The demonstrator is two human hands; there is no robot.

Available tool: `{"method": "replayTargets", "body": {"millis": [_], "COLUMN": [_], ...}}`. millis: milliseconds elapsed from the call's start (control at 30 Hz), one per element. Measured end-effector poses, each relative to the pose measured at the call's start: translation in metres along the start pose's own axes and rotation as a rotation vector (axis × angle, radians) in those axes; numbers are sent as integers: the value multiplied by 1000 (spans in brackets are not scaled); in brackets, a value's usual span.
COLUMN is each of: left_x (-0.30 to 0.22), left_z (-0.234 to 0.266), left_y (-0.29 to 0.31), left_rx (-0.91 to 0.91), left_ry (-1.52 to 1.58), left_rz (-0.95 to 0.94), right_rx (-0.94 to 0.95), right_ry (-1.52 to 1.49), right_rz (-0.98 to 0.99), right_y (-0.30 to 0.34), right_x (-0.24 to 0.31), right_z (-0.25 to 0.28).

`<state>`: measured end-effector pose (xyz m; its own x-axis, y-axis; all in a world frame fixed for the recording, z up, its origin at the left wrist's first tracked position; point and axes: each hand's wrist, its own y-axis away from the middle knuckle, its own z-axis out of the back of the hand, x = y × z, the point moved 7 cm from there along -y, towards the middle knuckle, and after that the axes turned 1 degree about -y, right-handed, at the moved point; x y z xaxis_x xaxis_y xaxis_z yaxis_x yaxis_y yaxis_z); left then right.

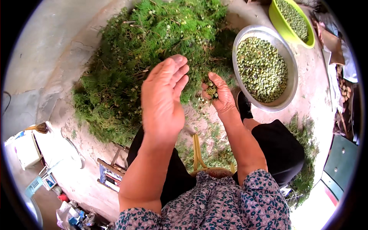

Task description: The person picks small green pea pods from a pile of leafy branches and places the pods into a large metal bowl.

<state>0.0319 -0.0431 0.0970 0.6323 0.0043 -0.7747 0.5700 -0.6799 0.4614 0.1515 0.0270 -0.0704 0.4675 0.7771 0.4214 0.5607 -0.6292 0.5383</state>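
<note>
A big heap of feathery green conifer branches [153,42], dotted with pale green cones, lies on the floor before me. Over its near edge my left hand [163,97] is held up, fingers stretched out, with nothing seen in it; its palm side is partly hidden. My right hand [220,94] is curled around a few small green cones [211,90], some showing between thumb and fingers. Just right of that hand stands a metal basin [292,82] holding many loose green cones [262,69].
Behind the basin is a yellow-green plastic tub [281,27] of more green pieces. Plant scraps litter the floor [191,119] between my legs. A small folding stool [111,174] stands at left, near a brush [38,127]. More greenery [303,153] lies by my right knee.
</note>
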Motion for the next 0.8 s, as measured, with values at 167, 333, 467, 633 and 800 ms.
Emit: {"method": "replayTargets", "body": {"millis": [167,333,467,633,800], "left_x": [23,25,24,30,32], "left_z": [-16,-64,-75,-85,-93], "left_y": [-3,2,13,10,14], "left_rx": [-3,405,413,480,451], "left_ry": [58,592,680,733,761], "left_rz": [4,83,60,100,187], "right_rx": [76,14,89,94,166], "right_ry": [4,245,390,297,203], "right_rz": [174,553,671,787,849], "right_y": [57,105,130,135,127], "right_x": [49,78,97,111,126], "right_z": [-101,-153,-167,-170,-161]}}
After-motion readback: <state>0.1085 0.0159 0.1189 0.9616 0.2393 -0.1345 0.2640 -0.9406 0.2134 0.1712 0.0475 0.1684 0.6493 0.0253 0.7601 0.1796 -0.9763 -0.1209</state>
